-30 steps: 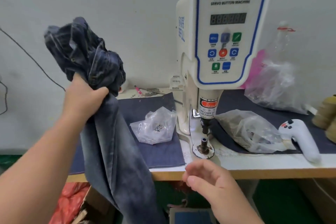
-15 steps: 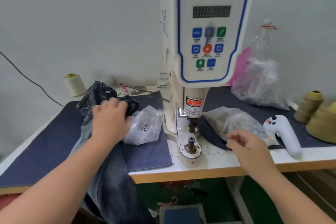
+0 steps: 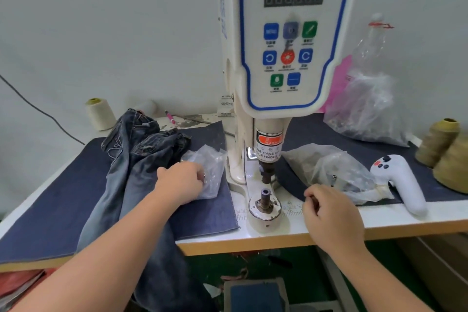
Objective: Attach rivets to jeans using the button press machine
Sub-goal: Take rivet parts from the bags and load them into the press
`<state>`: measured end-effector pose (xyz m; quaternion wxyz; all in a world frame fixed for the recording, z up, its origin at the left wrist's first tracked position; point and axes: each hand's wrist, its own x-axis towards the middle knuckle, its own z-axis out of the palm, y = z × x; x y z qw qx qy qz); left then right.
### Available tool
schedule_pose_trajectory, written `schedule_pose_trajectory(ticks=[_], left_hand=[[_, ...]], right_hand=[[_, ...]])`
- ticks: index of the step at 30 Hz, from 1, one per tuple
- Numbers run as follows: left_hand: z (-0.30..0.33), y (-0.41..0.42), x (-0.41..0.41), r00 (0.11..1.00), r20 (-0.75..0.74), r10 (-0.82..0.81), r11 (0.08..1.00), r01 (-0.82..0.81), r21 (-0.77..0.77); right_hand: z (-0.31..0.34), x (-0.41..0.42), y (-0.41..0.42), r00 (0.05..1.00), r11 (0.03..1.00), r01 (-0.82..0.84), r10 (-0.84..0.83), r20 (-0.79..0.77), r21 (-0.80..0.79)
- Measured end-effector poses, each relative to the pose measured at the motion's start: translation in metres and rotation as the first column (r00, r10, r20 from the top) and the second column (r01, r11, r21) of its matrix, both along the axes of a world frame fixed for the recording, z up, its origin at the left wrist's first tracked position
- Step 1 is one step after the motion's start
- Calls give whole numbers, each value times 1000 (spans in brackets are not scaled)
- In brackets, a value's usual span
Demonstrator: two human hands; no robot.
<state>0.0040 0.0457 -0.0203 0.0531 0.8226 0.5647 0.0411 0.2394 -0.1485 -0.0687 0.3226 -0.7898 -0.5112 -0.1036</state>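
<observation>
Left hand (image 3: 181,182) resting on a clear plastic bag (image 3: 206,172) left of the press, fingers curled down into the plastic and pinching at it, a small glint of metal visible at the fingertips but too small to identify. Right hand (image 3: 329,215) lying on the white table edge (image 3: 395,220) just right of the press base, fingers curled in toward the palm; cannot tell whether anything is pinched between them. Jeans (image 3: 141,159) heaped on the blue cloth mat (image 3: 50,197) at the left, one leg trailing under the left forearm and off the front of the table. Button press machine (image 3: 286,58) upright in the middle, control panel facing forward, display dark, upper punch (image 3: 266,173) raised apart from the lower die (image 3: 264,194) on its round base. Second clear bag (image 3: 329,170) lying right of the press, touching a white handheld controller (image 3: 402,182). Larger bag (image 3: 369,109) against the wall behind, with a clear bottle (image 3: 372,40) standing in it. Cream thread cone (image 3: 100,113) at the back left, two tan thread cones (image 3: 445,149) at the far right. Pink pen (image 3: 170,117) near the wall behind the jeans.
</observation>
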Motion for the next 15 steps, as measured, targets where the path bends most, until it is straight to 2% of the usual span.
schedule_pose_trajectory(ticks=[15], left_hand=[[6, -18, -4, 943, 326, 62, 991, -96, 90]], right_hand=[[-2, 0, 0, 1000, 1000, 9, -9, -6, 15]])
